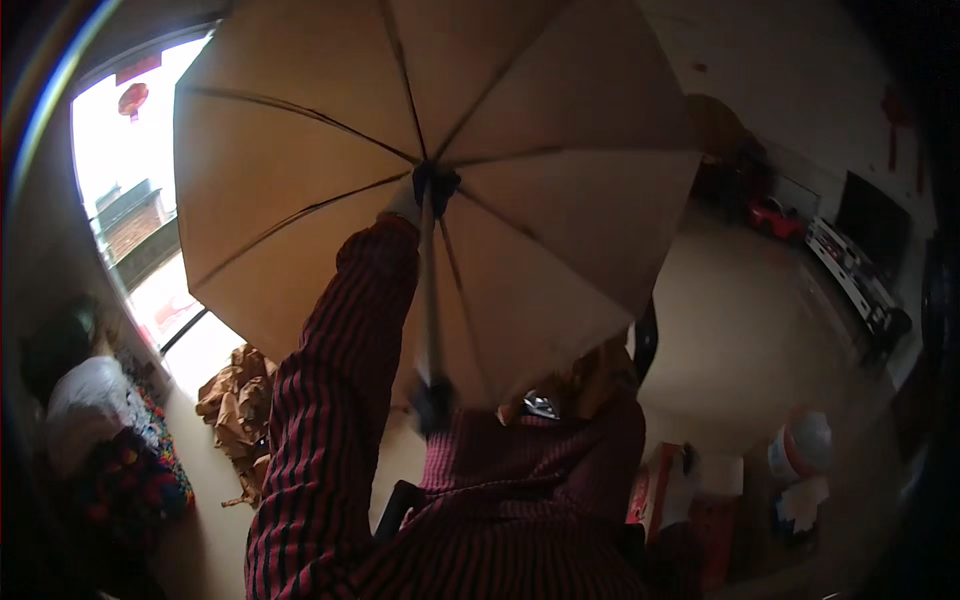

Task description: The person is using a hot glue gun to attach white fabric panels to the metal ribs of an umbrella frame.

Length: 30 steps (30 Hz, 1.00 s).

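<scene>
At the far left a person (85,400) in a white top sits low beside a heap of bright patterned cloth (150,465), under the bright window (120,200). Next to them a pile of crumpled brown paper (235,405) lies on the floor. My left hand (405,205) is raised on its striped red sleeve up to the hub of the open tan umbrella (430,170), which spreads overhead and fills most of my view; the fingers are up against the runner at the top of the shaft, though I cannot tell how tightly they close. Lower down my right hand (432,405) is wrapped around the dark handle at the bottom of the shaft, blurred. To the right, past the canopy's edge, a white jar with a red lid (800,445) stands near some red boxes (660,490); its contents are too blurred to tell. Further back a red toy car (775,218) sits by the wall.
</scene>
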Available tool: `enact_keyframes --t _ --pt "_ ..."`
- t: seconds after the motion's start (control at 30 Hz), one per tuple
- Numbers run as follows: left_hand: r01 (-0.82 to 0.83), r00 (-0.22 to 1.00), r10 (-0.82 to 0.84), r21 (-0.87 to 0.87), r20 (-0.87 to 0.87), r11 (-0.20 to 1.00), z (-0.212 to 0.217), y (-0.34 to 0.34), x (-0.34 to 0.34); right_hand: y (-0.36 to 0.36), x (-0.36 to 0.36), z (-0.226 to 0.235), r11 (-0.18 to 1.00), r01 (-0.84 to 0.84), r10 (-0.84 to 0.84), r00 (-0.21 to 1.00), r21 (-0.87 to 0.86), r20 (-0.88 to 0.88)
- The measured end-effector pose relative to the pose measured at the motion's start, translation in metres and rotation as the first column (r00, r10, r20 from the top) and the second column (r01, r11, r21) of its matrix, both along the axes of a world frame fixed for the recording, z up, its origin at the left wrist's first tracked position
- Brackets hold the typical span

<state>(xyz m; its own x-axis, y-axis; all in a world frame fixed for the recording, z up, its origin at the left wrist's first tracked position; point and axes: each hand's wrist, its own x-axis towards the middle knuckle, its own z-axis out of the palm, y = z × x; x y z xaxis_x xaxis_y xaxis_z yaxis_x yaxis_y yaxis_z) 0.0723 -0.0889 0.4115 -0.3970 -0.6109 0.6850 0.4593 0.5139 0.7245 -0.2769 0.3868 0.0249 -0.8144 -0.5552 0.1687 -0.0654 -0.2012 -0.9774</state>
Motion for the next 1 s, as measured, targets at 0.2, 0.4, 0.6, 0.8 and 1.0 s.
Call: enact_keyframes --t 0.2,0.4,0.6,0.8,1.0 --pt "-0.111 0.992 0.124 0.279 -0.03 0.954 0.1 0.087 0.109 -0.054 0.178 0.212 0.307 -0.842 0.942 0.201 -0.444 0.27" --pt "-0.321 0.936 0.353 0.425 0.002 0.847 0.111 0.08 0.123 -0.095 0.226 0.257 -0.088 -0.899 0.93 -0.229 -0.429 0.289" --pt "-0.54 0.817 0.559 0.526 0.139 0.658 0.057 0.029 0.153 -0.127 0.237 0.247 0.153 -0.987 0.979 0.157 0.042 0.131" --pt "-0.805 0.592 0.706 0.254 0.387 0.536 0.01 -0.113 0.266 -0.165 0.234 0.279 0.169 -0.964 0.979 0.189 0.207 0.078" --pt "-0.631 0.761 0.559 0.579 0.33 0.517 0.034 -0.085 0.178 -0.199 0.224 0.293 0.286 -0.93 0.937 0.322 0.231 0.134"
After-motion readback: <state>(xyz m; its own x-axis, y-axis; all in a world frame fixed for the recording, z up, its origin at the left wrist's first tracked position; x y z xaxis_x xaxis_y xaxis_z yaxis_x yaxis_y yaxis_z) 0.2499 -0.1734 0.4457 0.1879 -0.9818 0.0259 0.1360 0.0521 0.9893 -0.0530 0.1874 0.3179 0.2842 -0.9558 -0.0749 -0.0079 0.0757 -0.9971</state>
